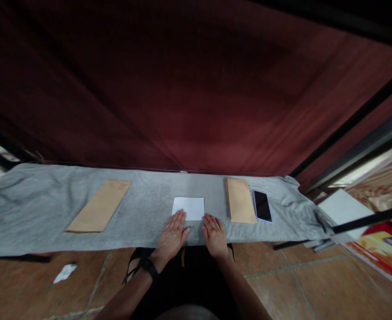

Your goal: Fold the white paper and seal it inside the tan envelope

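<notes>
A white sheet of paper [190, 208] lies flat in the middle of the cloth-covered surface. My left hand [173, 233] rests flat with its fingers stretched out, the fingertips on the sheet's lower left corner. At the lower right corner, my right hand [214, 233] lies flat on the cloth, its fingertips at the paper's edge; whether they touch it I cannot tell. To the left is a long brown paper envelope [100, 208]. On the right lies a thicker-looking brown envelope or stack [241, 202], beside a phone [262, 206] with a dark screen.
Grey cloth [149, 191] covers the narrow surface. A dark red curtain [196, 111] hangs behind it, with black metal bars [352, 120] at the sides. On the tiled floor are a crumpled white scrap [65, 273] and, at right, a red and yellow box [387, 249].
</notes>
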The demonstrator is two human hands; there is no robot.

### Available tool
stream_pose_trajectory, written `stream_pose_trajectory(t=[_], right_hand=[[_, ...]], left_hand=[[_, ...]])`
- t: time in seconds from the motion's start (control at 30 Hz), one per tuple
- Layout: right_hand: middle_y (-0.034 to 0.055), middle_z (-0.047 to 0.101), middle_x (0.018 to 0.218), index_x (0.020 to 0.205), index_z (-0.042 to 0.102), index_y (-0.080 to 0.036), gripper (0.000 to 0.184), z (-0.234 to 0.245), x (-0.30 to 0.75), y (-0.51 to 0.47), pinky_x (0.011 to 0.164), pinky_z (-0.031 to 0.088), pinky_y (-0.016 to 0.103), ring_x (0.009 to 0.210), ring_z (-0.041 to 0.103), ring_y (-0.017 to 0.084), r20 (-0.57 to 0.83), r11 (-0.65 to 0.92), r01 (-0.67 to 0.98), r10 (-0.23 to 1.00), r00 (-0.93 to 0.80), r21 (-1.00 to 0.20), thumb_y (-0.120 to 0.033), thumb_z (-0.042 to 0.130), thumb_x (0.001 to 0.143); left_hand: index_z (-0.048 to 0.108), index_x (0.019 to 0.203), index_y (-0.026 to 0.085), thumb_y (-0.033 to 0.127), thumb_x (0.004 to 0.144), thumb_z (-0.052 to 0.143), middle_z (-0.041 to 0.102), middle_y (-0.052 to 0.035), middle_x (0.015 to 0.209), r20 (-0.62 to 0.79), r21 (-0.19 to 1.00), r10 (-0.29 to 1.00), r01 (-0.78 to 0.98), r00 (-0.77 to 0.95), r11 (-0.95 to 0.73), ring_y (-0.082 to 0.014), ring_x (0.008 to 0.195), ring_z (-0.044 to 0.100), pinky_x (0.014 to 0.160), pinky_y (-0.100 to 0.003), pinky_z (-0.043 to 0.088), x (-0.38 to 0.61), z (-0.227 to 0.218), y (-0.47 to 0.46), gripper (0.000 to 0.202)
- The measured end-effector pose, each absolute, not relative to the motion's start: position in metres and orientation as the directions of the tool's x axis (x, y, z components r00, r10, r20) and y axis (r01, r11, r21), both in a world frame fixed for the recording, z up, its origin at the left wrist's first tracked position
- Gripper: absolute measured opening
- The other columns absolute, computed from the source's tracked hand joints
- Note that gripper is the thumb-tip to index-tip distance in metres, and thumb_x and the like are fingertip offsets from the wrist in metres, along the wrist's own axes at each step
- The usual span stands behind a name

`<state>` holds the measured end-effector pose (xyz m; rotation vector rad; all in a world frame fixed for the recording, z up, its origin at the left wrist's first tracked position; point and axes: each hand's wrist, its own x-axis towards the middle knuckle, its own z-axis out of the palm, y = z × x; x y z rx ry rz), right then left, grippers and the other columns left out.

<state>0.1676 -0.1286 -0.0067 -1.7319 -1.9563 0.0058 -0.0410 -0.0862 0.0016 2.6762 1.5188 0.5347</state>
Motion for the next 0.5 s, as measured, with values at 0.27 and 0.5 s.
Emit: stream_pose_trajectory(t=[0.27, 0.5], right_hand=[[0.0129, 0.070, 0.098, 0.100, 0.073, -0.022, 0.026, -0.004, 0.154, -0.086, 0.091, 0.048, 0.043, 0.098, 0.062, 0.028, 0.298, 0.026, 0.667, 0.907, 0.296, -0.744, -0.020, 0.050, 0.089], [0.0051, 0.073, 0.081, 0.099, 0.071, -0.020, 0.036, 0.000, 0.146, -0.070, 0.064, 0.054, 0.029, 0.072, 0.068, 0.018, 0.147, 0.040, 0.377, 0.955, 0.260, -0.925, -0.038, 0.040, 0.095]], left_hand=[[0.053, 0.139, 0.008, 0.033, 0.098, 0.036, 0.049, -0.0192, 0.148, 0.239, 0.139, 0.882, 0.884, 0.407, -0.446, -0.0298, 0.141, 0.043, 0.114, -0.046, 0.037, -0.021, 0.007, -0.080, 0.052], [0.054, 0.137, 0.014, 0.030, 0.096, 0.042, 0.057, -0.0164, 0.141, 0.228, 0.157, 0.886, 0.883, 0.404, -0.443, -0.0298, 0.131, 0.053, 0.108, -0.046, 0.042, -0.007, 0.017, -0.075, 0.046]])
